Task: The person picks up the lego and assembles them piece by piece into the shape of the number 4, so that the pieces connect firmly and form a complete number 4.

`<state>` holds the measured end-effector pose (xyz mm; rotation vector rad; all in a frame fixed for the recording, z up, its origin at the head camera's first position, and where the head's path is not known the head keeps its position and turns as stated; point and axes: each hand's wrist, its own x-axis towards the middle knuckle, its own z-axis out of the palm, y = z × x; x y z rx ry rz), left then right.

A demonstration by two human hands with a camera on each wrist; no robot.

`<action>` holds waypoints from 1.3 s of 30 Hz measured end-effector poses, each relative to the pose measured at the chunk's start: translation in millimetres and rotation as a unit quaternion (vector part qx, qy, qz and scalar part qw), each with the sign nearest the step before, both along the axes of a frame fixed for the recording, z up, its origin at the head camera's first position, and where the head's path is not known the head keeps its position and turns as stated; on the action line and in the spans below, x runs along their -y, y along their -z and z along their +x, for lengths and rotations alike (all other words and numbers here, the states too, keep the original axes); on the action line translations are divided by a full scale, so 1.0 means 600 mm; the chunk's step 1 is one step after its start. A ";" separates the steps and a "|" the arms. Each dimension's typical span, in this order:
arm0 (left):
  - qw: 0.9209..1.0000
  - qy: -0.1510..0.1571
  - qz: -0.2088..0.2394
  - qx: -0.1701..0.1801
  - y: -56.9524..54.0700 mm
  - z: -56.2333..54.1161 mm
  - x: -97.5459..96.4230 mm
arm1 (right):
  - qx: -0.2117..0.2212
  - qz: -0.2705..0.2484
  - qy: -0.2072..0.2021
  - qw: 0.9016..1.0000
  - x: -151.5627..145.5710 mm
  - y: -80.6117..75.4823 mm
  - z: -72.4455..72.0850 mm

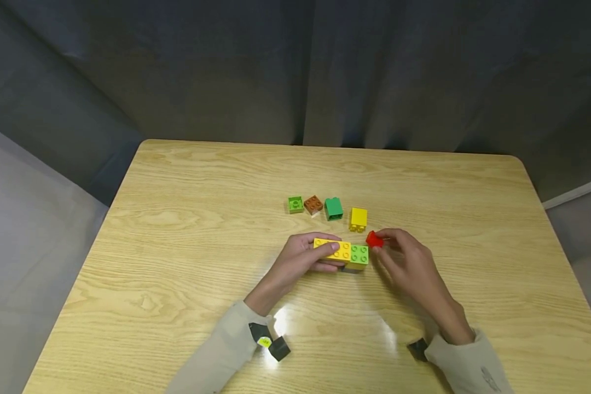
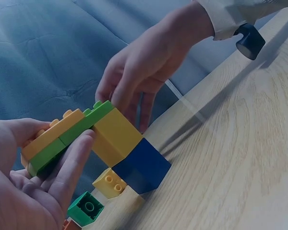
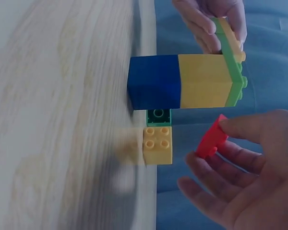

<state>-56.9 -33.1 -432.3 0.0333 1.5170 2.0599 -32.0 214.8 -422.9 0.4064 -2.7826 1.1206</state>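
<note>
My left hand (image 1: 290,257) grips the overhanging end of a stack of toy building bricks, its thumb on the thin yellow brick (image 1: 345,255) on top. Under that brick runs a thin green layer (image 1: 359,254), whose studs are bare at the right end. Below come a yellow block (image 3: 204,80) and a blue block (image 3: 154,82) at the bottom, by the tabletop. To the right of the stack, apart from it, my right hand (image 1: 411,265) pinches a small red brick (image 1: 374,239) between thumb and fingers. Studs on the red brick show in the right wrist view.
Beyond the hands, a row of loose bricks lies on the wooden table (image 1: 177,246): light green (image 1: 295,205), brown (image 1: 313,204), dark green (image 1: 333,209) and yellow (image 1: 358,219). The yellow one is nearest the red brick. A dark curtain (image 1: 226,71) hangs behind the table.
</note>
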 end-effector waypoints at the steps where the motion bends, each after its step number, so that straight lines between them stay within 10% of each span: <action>1: 1.000 0.000 -0.001 0.000 0.000 0.000 0.000 | -0.007 -0.004 -0.001 1.000 0.000 -0.001 0.001; 39: 1.000 0.002 -0.003 -0.015 0.002 -0.003 0.000 | -0.084 -0.028 -0.138 0.986 0.002 -0.029 0.003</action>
